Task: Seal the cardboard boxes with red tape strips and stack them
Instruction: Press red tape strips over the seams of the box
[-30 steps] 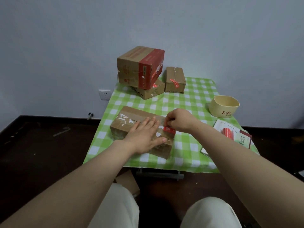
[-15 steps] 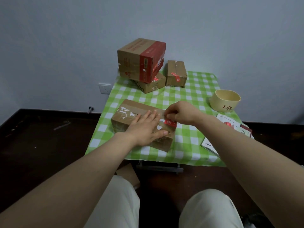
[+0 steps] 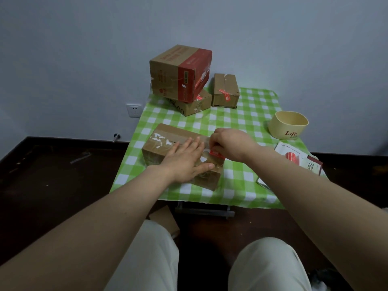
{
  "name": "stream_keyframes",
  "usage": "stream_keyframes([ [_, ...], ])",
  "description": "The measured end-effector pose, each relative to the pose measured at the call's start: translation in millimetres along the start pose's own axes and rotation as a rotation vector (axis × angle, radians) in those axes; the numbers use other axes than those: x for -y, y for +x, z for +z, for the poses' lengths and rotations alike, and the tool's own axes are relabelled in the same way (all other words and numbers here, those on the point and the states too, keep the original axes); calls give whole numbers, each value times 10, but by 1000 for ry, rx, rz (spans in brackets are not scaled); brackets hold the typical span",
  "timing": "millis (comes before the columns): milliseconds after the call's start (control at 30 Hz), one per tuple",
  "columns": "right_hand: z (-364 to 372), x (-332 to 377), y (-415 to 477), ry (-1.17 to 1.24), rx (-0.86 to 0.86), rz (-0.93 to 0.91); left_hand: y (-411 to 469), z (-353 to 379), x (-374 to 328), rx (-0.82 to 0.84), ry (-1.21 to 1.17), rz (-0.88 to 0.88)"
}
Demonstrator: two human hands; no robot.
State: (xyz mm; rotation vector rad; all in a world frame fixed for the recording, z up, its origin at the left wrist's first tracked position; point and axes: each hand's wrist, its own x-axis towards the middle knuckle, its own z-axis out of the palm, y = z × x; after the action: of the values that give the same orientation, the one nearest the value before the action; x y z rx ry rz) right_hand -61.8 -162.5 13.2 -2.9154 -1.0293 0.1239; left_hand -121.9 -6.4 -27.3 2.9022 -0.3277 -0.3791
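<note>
A long flat cardboard box [image 3: 161, 141] lies on the green checked table [image 3: 237, 181], near its front edge. My left hand [image 3: 186, 160] rests flat on the box's top, fingers spread. My right hand [image 3: 228, 143] pinches a red tape strip [image 3: 217, 153] against the box's right end. At the back, a large box with a red band [image 3: 180, 73] sits tilted on a flatter box [image 3: 189, 105]. A small box [image 3: 225, 90] with a red strip on its side stands beside them.
A cream tub marked "Life" [image 3: 288, 124] stands at the table's right. A sheet with red strips [image 3: 294, 158] lies at the right front edge. A cardboard piece [image 3: 164, 220] lies on the dark floor by my knees. A wall stands close behind.
The view has tilted up a little, so the table sits lower in frame. My right hand has slid the red strip slightly along the box's right end. My left hand stays flat.
</note>
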Motion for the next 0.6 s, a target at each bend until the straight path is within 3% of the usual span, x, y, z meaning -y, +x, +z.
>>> stream_keyframes([
  [267,65,-68,-7,39,34,-64,-1,-1,-4,-4,0,1],
  [600,4,-172,-87,330,26,-1,-4,-2,3,-5,0,2],
])
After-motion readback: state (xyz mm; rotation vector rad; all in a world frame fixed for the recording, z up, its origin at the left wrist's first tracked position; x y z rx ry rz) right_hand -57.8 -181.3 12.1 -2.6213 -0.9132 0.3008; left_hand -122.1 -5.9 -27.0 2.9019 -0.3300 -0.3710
